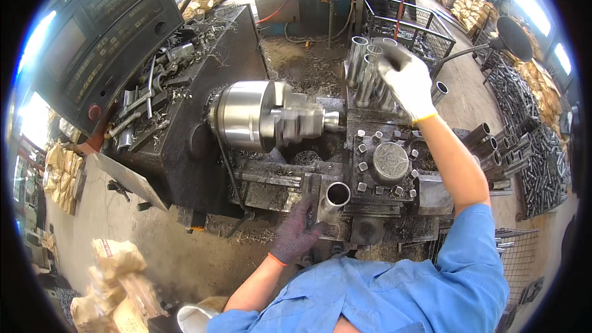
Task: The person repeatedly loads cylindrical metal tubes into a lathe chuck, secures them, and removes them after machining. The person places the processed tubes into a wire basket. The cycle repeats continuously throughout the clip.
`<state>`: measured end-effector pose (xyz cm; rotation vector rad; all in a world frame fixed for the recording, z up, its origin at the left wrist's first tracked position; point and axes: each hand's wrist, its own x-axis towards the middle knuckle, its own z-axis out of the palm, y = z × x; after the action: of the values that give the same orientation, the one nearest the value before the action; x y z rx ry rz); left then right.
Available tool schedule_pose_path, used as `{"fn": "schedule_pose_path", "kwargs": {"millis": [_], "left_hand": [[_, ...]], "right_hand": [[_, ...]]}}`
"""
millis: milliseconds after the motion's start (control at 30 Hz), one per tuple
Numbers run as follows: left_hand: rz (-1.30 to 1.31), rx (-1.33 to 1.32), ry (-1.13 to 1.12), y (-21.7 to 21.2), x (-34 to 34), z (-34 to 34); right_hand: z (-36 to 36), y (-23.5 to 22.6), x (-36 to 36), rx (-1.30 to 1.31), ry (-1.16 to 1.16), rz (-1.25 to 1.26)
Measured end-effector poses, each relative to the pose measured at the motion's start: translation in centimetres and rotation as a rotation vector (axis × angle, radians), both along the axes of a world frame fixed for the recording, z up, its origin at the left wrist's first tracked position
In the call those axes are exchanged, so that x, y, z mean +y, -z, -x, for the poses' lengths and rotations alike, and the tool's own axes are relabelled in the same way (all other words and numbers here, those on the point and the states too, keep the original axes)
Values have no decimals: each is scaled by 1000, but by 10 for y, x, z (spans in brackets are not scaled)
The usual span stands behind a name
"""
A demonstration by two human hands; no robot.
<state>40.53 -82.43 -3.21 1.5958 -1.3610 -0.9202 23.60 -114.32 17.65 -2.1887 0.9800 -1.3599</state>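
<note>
Landmark: we take the shiny steel lathe chuck [250,115], its stepped jaws gripping a short steel stub, as our reference for every place below.

Left hand: our left hand [295,234], in a dark knitted glove with an orange cuff, sits below and right of the chuck. Its fingers are closed around the short grey steel tube [333,200], which stands tilted with its open mouth up toward us, probably so the bore stays in sight.

Right hand: our right hand [407,81], in a white glove with a yellow cuff, reaches up and right of the chuck. It rests on top of the cluster of upright grey steel tubes [367,69]; we think the fingers curl over one tube end, but from above we cannot tell whether they are clamped on it.

Tool post: the dark square tool post with bolt heads and a round cap [387,163] lies right of the chuck, between our two hands.

Stock: the upright tubes stand behind the tool post, within arm's reach of the chuck; a stack of darker steel pipes lying on their sides [493,148] sits farther right.

Control panel: the black control panel [102,31] hangs up and left of the chuck, above a ledge of loose hand tools [145,108].

Swarf: metal shavings [308,55] litter the bed behind the chuck.
</note>
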Motion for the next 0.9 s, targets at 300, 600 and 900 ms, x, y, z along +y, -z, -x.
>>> {"fn": "schedule_pose_path", "kwargs": {"millis": [300,600,900], "left_hand": [[76,-87,29,31,-56,22],[512,378,-136,-51,-37,4],[1023,108,-265,-134,-78,-41]], "right_hand": [[-25,21,-24,793,-232,-134],[-3,55,-54,1033,-405,-220],[-31,90,-82,1068,-511,-268]]}}
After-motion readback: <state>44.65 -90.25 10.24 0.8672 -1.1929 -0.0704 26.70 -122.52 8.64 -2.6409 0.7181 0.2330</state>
